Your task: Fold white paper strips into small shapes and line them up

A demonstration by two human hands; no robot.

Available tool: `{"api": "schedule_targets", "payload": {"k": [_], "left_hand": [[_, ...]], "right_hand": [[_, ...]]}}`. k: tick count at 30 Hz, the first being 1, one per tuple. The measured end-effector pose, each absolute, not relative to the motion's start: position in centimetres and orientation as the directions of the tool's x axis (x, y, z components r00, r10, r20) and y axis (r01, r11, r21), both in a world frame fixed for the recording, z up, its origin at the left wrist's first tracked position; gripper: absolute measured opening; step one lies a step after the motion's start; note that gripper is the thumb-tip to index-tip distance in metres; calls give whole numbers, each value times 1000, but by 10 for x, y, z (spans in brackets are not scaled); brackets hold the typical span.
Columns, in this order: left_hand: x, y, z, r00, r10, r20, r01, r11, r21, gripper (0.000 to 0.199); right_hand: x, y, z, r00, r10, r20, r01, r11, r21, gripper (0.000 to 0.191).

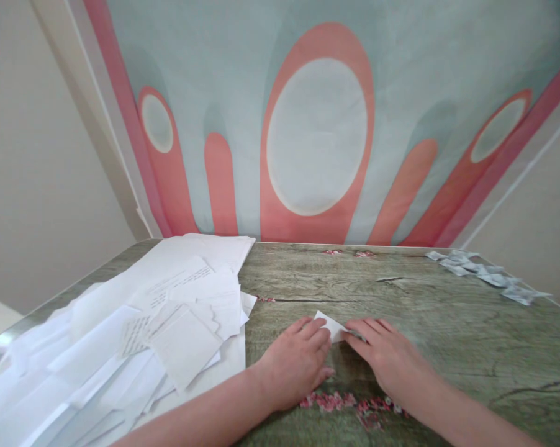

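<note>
A small white piece of paper (330,327), with a pointed upper corner, is between my two hands just above the wood-patterned table. My left hand (298,360) has its curled fingers over the paper's left side, hiding part of it. At the opposite end, my right hand (385,351) pinches the right corner between thumb and fingertips. Whether the paper is folded in layers I cannot tell.
Loose white sheets and cut pieces (187,341), some printed, are heaped over the table's left side. Several small folded paper shapes (487,273) lie in a row along the far right edge. Behind the wood-grain table (289,273) stands a patterned wall panel (401,74).
</note>
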State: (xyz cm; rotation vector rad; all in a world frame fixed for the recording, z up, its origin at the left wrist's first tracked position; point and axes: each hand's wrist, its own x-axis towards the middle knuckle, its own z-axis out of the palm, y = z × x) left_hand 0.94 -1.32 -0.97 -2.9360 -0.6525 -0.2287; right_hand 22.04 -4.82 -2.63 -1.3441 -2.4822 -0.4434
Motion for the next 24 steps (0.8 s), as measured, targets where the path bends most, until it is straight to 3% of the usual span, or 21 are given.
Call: {"api": "schedule_targets", "payload": {"k": [13,24], "left_hand": [[7,-12,-6,866,456,206,478,-876,-68,42],[-7,-7,-1,885,415,209,441,-893,-93,28]], "right_hand": [[206,-46,-38,-603,725,332,797,566,212,15],[203,-51,-31,-614,720,324,789,575,217,25]]}}
